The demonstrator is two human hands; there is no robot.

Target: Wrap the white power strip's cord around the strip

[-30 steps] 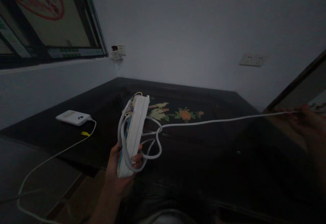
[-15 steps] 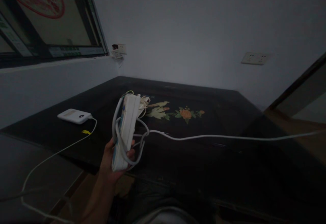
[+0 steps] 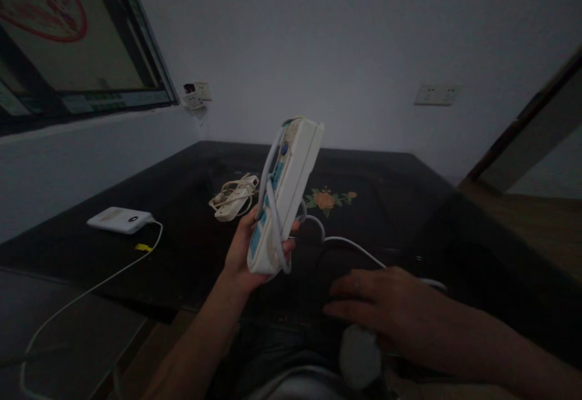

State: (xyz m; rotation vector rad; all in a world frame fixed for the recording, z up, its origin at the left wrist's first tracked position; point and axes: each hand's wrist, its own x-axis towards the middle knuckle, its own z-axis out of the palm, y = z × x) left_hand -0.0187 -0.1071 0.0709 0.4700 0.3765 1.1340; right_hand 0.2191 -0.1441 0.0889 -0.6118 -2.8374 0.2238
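Note:
My left hand point(image 3: 248, 251) grips the lower end of a white power strip point(image 3: 295, 176) with blue sockets and holds it tilted above the table. Its thick white cord point(image 3: 276, 221) is looped round the strip and runs right across the table, passing behind my right hand. My right hand point(image 3: 379, 297) is low at the right, fingers bent and pointing left. Below its fingers shows a blurred grey rounded plug-like piece point(image 3: 360, 356), seemingly held; the grip is partly hidden. A smaller white power strip point(image 3: 234, 199), wrapped in its thin cord, lies on the table behind my left hand.
The dark glossy table point(image 3: 182, 176) has a flower print point(image 3: 325, 200). At the left lies a white box-like device point(image 3: 120, 220) with a thin cable hanging over the edge, near a yellow scrap point(image 3: 143, 247). Wall sockets point(image 3: 436, 94) and a window point(image 3: 82, 36) are behind.
My left hand has raised the power strip and moved it right, uncovering the smaller strip. My right hand has come into view from the right, and the cord no longer stretches straight to the right edge.

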